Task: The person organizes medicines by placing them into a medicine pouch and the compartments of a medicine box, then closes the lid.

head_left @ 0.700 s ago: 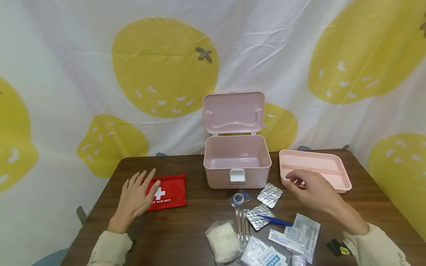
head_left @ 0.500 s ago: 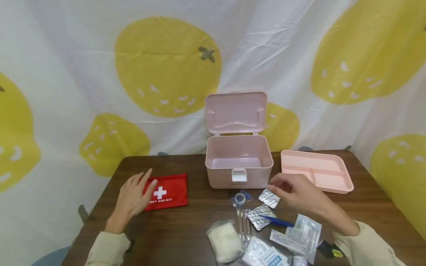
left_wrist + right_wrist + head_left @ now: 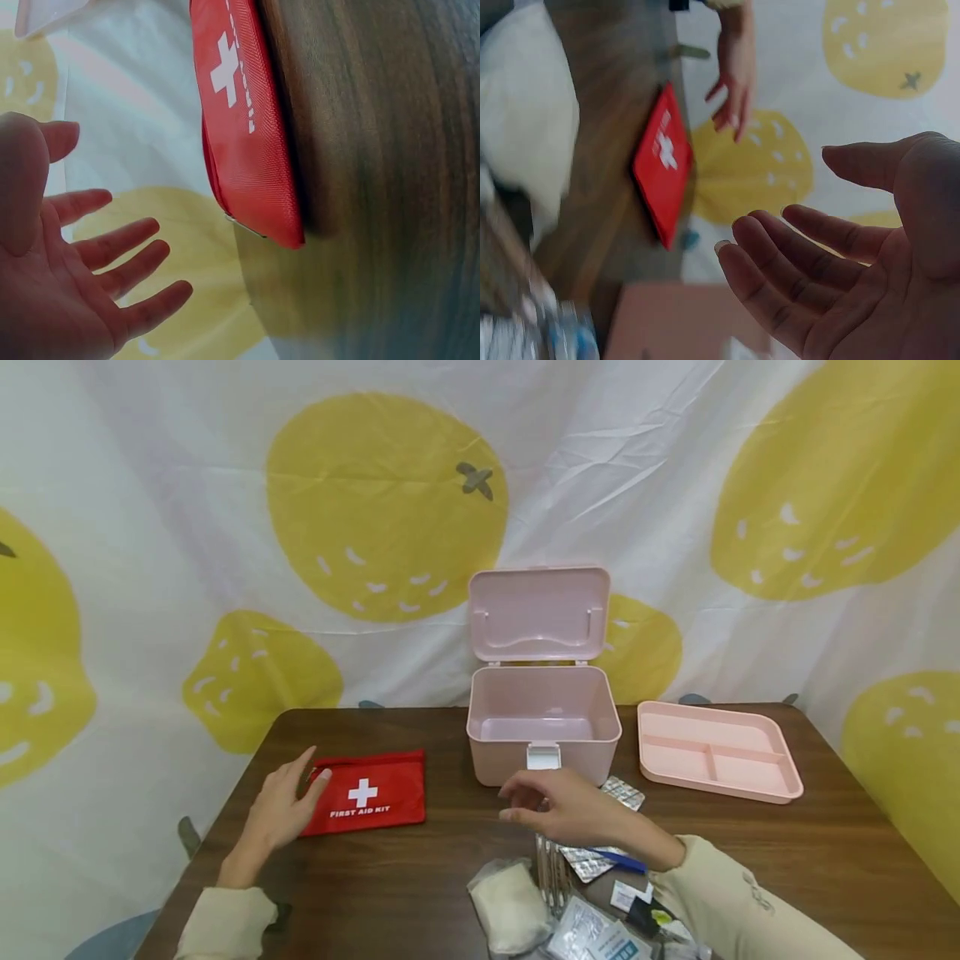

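My left hand (image 3: pixel 279 806) hovers at the left end of a red first aid kit pouch (image 3: pixel 382 793), fingers spread and holding nothing. In the left wrist view the pouch (image 3: pixel 240 127) lies beyond the loosely bent fingers (image 3: pixel 124 244). My right hand (image 3: pixel 562 808) is in front of the pink box (image 3: pixel 543 727), above the small supplies, with relaxed fingers and nothing in them. It covers part of the blister packs (image 3: pixel 624 792) and the swabs (image 3: pixel 553 872). The right wrist view shows a gap between thumb and fingers (image 3: pixel 780 277).
The pink box stands with its lid (image 3: pixel 540 614) raised. A divided pink tray (image 3: pixel 716 752) lies to its right. Near the front are a packaged white pad (image 3: pixel 510 906), blue tweezers (image 3: pixel 621 860) and several sachets (image 3: pixel 592 931). A patterned curtain (image 3: pixel 405 668) hangs behind the table.
My right hand has swept left from beside the pink tray, over the blister packs, to the front of the box. My left hand has drifted slightly left and down, uncovering more of the pouch.
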Action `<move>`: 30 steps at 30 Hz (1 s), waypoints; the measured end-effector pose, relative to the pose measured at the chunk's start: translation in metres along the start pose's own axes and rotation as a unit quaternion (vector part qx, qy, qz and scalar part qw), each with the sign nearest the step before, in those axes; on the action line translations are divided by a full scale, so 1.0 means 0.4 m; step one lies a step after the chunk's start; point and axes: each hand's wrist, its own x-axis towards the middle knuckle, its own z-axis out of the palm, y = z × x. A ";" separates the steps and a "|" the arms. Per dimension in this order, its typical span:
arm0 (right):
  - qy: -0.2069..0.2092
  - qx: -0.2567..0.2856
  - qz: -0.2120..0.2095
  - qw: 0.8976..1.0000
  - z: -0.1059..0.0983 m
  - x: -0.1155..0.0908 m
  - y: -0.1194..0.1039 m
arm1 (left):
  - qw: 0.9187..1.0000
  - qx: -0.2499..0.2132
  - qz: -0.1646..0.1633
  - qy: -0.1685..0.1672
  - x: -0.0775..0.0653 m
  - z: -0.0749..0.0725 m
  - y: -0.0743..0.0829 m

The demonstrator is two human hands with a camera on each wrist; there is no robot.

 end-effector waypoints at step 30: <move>-0.010 0.133 0.180 0.974 0.262 0.306 0.057 | 0.986 -0.086 -0.136 -0.053 0.033 0.014 -0.095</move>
